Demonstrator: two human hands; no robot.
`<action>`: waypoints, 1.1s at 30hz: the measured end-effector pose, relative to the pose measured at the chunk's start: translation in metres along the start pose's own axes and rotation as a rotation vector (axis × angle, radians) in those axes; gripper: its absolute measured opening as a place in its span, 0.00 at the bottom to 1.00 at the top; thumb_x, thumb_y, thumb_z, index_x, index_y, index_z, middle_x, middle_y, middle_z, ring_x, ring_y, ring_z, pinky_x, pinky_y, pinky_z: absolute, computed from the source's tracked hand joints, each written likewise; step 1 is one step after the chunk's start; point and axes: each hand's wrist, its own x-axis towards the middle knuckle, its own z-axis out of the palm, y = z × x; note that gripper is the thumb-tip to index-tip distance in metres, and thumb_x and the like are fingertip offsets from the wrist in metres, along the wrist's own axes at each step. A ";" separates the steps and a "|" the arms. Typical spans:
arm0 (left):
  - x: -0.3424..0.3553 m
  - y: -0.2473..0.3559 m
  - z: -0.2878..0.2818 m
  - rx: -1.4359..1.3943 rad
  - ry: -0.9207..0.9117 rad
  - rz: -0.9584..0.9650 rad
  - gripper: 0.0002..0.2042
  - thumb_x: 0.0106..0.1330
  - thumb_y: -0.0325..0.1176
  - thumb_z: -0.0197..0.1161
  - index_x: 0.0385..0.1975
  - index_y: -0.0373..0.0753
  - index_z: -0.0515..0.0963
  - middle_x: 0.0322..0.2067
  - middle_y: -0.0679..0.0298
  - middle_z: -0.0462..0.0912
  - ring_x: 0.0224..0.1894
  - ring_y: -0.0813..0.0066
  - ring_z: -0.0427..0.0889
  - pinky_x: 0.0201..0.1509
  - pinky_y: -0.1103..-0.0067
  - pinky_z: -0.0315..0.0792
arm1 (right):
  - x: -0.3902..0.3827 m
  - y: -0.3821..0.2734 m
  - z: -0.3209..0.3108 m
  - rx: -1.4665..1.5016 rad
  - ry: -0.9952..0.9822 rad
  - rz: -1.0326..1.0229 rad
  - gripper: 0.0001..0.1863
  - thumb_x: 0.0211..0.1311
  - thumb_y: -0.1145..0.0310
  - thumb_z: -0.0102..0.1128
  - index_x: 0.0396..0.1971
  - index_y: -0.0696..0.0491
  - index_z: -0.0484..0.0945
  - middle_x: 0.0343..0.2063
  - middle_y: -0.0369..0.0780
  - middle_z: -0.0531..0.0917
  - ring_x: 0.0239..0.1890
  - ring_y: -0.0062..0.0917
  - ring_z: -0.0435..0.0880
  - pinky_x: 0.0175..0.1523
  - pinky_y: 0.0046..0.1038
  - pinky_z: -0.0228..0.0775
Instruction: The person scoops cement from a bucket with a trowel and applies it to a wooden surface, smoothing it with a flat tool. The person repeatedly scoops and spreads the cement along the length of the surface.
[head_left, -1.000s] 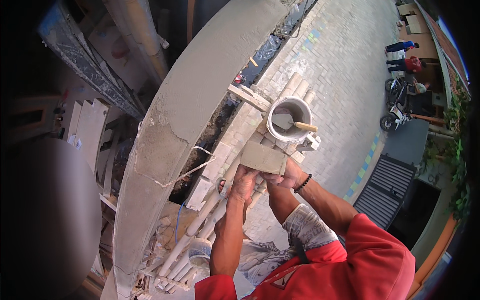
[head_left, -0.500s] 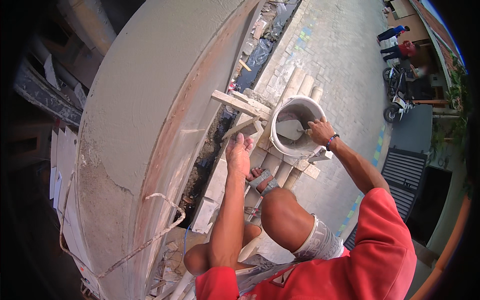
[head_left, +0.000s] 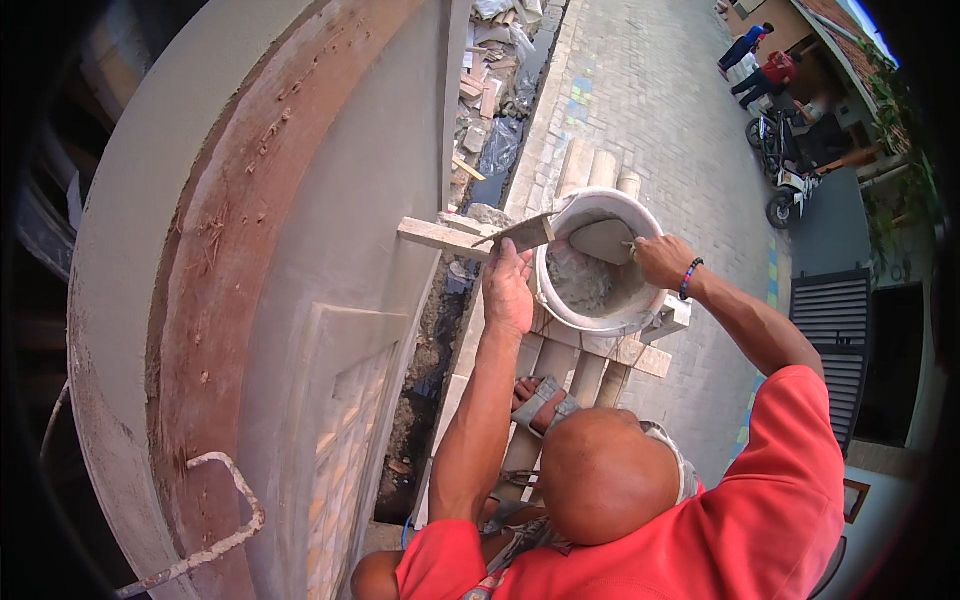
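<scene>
A white bucket [head_left: 548,285], seen from above, holds wet grey mortar [head_left: 580,280]. My right hand [head_left: 665,262] is closed at the bucket's right rim around the handle of a trowel. The trowel's grey blade [head_left: 603,241] lies inside the bucket, above the mortar. At the bucket's left side, my left hand [head_left: 509,290] is raised with its fingers up against a thin flat board [head_left: 528,236], which looks like a plastering float. The board is tilted and its right end reaches the bucket's rim. Its handle, if any, is hidden by my fingers.
The bucket stands on bamboo poles and planks [head_left: 640,358], where my sandalled foot [head_left: 545,402] also rests. A plastered wall [head_left: 330,190] curves along the left, with a bent rod [head_left: 235,490]. A rubble-strewn drain [head_left: 505,145] lies between wall and paving [head_left: 650,100]. People and motorcycles [head_left: 785,165] are farther off.
My left hand has brought the board up to the bucket's rim. The trowel has shifted toward the bucket's far right side, and more mortar shows. The whole view has swung.
</scene>
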 end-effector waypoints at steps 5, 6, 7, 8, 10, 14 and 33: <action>-0.007 -0.012 0.010 -0.044 0.015 -0.013 0.27 0.71 0.44 0.61 0.62 0.34 0.65 0.56 0.58 0.74 0.59 0.64 0.72 0.67 0.71 0.63 | 0.002 -0.015 0.029 0.023 0.047 -0.002 0.10 0.58 0.72 0.52 0.31 0.61 0.80 0.26 0.54 0.84 0.32 0.47 0.86 0.39 0.44 0.78; -0.007 -0.016 0.015 -0.038 0.022 0.012 0.27 0.72 0.43 0.59 0.64 0.33 0.63 0.57 0.56 0.73 0.60 0.64 0.73 0.66 0.71 0.65 | 0.000 -0.013 0.034 0.033 0.030 -0.012 0.10 0.59 0.72 0.52 0.32 0.61 0.80 0.26 0.55 0.84 0.32 0.48 0.86 0.38 0.45 0.78; -0.005 -0.018 0.018 -0.045 0.038 0.042 0.26 0.72 0.44 0.58 0.63 0.33 0.64 0.57 0.56 0.73 0.59 0.64 0.73 0.65 0.71 0.66 | 0.000 -0.014 0.039 0.038 0.054 -0.022 0.10 0.59 0.72 0.52 0.32 0.61 0.80 0.26 0.55 0.84 0.31 0.48 0.86 0.38 0.45 0.78; -0.002 -0.019 0.021 -0.053 0.054 0.071 0.26 0.72 0.44 0.58 0.62 0.33 0.64 0.57 0.55 0.73 0.58 0.64 0.74 0.64 0.71 0.67 | -0.001 -0.015 0.043 0.042 0.078 -0.031 0.10 0.59 0.72 0.52 0.32 0.61 0.80 0.26 0.55 0.84 0.31 0.48 0.86 0.38 0.45 0.78; -0.001 -0.023 0.023 -0.027 0.113 0.119 0.23 0.73 0.45 0.56 0.58 0.33 0.67 0.55 0.54 0.74 0.54 0.65 0.76 0.60 0.71 0.71 | -0.002 -0.020 0.045 0.060 0.067 -0.056 0.10 0.59 0.72 0.52 0.33 0.61 0.80 0.26 0.54 0.84 0.31 0.47 0.86 0.38 0.44 0.78; -0.006 -0.033 0.035 0.073 0.262 0.153 0.23 0.72 0.43 0.57 0.56 0.31 0.69 0.53 0.55 0.78 0.56 0.64 0.76 0.62 0.69 0.70 | -0.002 -0.016 0.043 0.017 -0.021 -0.127 0.09 0.60 0.72 0.52 0.35 0.60 0.78 0.25 0.52 0.84 0.30 0.46 0.86 0.38 0.44 0.78; -0.010 -0.052 0.038 0.538 0.367 0.593 0.21 0.72 0.41 0.56 0.49 0.24 0.73 0.45 0.48 0.80 0.44 0.58 0.80 0.50 0.68 0.73 | 0.051 0.047 -0.005 -0.125 -0.145 -0.783 0.07 0.54 0.62 0.60 0.28 0.49 0.80 0.22 0.43 0.84 0.27 0.41 0.84 0.33 0.41 0.74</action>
